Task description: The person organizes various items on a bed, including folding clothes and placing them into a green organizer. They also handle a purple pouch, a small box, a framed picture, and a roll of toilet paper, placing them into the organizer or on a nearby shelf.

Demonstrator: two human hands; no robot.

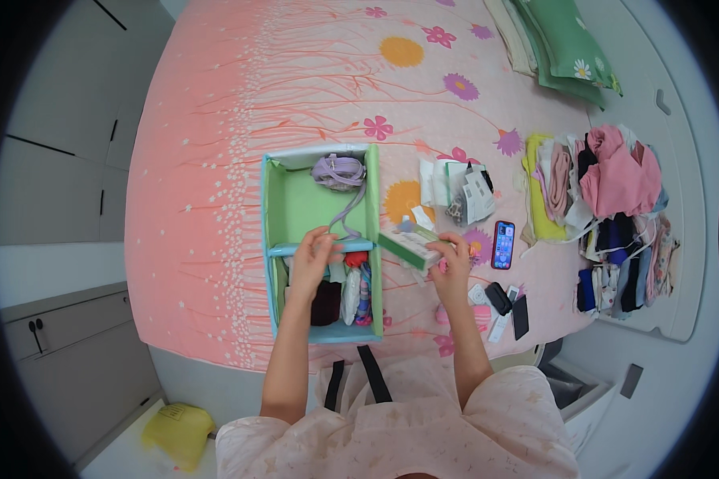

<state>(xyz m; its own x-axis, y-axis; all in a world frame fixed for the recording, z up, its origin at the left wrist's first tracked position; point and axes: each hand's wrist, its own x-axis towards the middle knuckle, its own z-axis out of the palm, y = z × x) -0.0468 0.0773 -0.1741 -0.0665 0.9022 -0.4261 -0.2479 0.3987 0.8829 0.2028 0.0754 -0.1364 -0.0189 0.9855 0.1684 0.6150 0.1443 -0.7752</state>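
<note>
My right hand (451,260) grips the near right end of a small green and white carton (408,246), holding it tilted just right of the storage box. My left hand (315,258) hovers over the divider of that two-compartment fabric storage box (376,203), fingers slightly curled and apart. A lilac strap passes close to its fingertips; I see no firm hold on it. The strap belongs to a small lilac bag (338,172) in the far compartment. Folded clothes, including a dark piece (325,303), and a red item (356,258) fill the near compartment, partly hidden by my left arm.
On the floral bedspread (215,179), plastic packets (478,194), a lit smartphone (503,245), a black case (498,298), a white remote control (500,326) and a pink pouch (481,317) lie rightward. Piled clothes (620,170) line the right edge; green pillows (575,54) lie beyond.
</note>
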